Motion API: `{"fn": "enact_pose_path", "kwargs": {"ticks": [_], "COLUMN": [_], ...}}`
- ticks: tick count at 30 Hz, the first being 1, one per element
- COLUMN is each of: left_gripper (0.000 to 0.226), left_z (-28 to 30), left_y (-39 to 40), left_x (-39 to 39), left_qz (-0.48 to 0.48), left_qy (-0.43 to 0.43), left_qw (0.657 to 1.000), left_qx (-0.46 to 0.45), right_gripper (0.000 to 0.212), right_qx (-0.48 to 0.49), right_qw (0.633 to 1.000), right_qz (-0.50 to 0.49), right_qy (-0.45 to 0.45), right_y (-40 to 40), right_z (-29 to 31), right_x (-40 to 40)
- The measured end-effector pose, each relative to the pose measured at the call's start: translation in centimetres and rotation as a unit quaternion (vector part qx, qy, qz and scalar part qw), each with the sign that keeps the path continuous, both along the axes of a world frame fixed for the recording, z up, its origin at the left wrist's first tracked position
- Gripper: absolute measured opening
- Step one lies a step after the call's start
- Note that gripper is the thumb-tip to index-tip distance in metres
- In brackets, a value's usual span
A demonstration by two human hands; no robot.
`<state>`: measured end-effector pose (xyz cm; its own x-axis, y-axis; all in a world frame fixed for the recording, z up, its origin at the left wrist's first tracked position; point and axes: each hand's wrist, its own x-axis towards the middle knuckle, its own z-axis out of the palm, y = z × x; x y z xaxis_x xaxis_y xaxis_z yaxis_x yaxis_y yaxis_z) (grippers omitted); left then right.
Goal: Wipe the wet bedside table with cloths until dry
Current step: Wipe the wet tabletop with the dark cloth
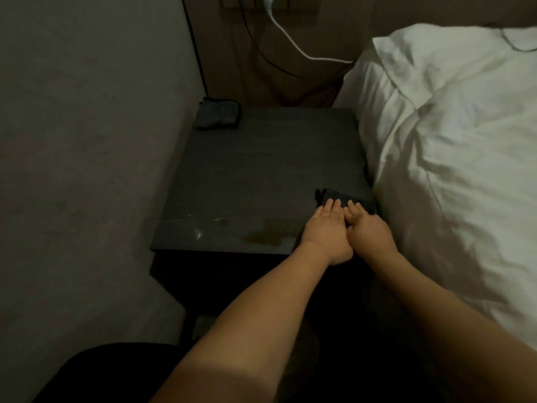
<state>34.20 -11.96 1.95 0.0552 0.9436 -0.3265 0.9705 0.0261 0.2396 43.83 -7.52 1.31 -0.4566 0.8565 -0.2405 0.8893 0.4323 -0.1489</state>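
- The bedside table (255,170) stands between the wall on the left and the bed (453,158) on the right, its dark top filling the middle of the view.
- Both hands lie side by side at about 5 o'clock on the tabletop. The left hand (325,228) and the right hand (367,231) are flat, fingers straight, pressing down on a dark cloth (340,199) by the bed edge; neither curls round it.
- Most of that cloth is under the hands; only its far edge shows past the fingertips.
- A second cloth (218,114), grey-blue and folded, sits untouched at 11 o'clock in the far left corner.
- A wet patch (261,231) glistens along the near edge, from 6 to 7 o'clock, just left of the left hand, with a few bright streaks further left.
- The middle and far part of the top looks matt and probably dry, though the light is too dim to be sure.
- Judged from this, the wiping is under way but not finished: the near strip still needs passes, most likely a sweep leftward from where the hands rest.
- A white cable (290,39) hangs from the wall at 12 o'clock, well clear of the work.
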Motion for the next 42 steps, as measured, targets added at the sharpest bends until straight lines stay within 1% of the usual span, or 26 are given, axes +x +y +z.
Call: {"fn": "enact_pose_path", "kwargs": {"ticks": [6, 13, 16, 18, 19, 21, 22, 25, 28, 31, 37, 42], "left_gripper": [0.07, 0.072, 0.073, 0.073, 0.073, 0.072, 0.072, 0.073, 0.075, 0.077, 0.077, 0.078], "left_z": [-0.2, -0.5, -0.7, -0.9, -0.9, -0.8, -0.7, -0.5, -0.6, -0.6, -0.1, -0.5], "left_y": [-0.7, -0.1, 0.2, 0.2, 0.1, 0.1, 0.0, -0.3, -1.2, -2.6, -5.1, -7.8], "left_x": [0.6, 2.2, 2.6, 2.4, 2.2, 2.0, 1.9, 1.1, -0.9, -4.0, -10.9, -16.5], "left_qz": [-0.007, -0.019, -0.03, -0.036, -0.036, -0.033, -0.033, -0.035, -0.03, -0.003, 0.055, 0.109], "left_qy": [-0.018, -0.034, -0.032, -0.033, -0.033, -0.035, -0.039, -0.037, -0.028, -0.018, 0.009, 0.029], "left_qw": [1.0, 0.999, 0.999, 0.998, 0.998, 0.998, 0.998, 0.999, 0.999, 1.0, 0.998, 0.993], "left_qx": [0.015, 0.022, 0.026, 0.029, 0.029, 0.028, 0.025, 0.018, 0.014, 0.007, 0.0, 0.02], "right_gripper": [0.052, 0.054, 0.052, 0.06, 0.061, 0.054, 0.054, 0.052, 0.053, 0.052, 0.051, 0.052], "right_qx": [0.006, 0.002, -0.004, -0.001, -0.001, 0.006, 0.008, -0.002, -0.002, 0.003, -0.023, -0.038], "right_qw": [0.999, 1.0, 0.999, 0.998, 0.997, 0.995, 0.994, 0.996, 0.999, 0.999, 0.998, 0.994], "right_qz": [0.007, -0.021, -0.021, -0.015, -0.011, -0.001, 0.0, -0.016, -0.021, 0.006, 0.057, 0.102], "right_qy": [-0.037, -0.023, -0.045, -0.066, -0.079, -0.103, -0.105, -0.087, -0.051, -0.046, -0.025, 0.014], "right_y": [-0.7, -0.4, -0.1, -0.2, -0.2, -0.3, -0.3, -0.9, -1.6, -2.3, -3.8, -5.5], "right_z": [0.2, 0.3, 0.4, 0.4, 0.3, 0.3, 0.3, 0.4, 0.3, 0.0, 0.1, -0.8], "right_x": [0.6, 2.4, 2.8, 2.5, 2.4, 2.1, 2.1, 1.3, -0.8, -4.1, -11.8, -18.2]}}
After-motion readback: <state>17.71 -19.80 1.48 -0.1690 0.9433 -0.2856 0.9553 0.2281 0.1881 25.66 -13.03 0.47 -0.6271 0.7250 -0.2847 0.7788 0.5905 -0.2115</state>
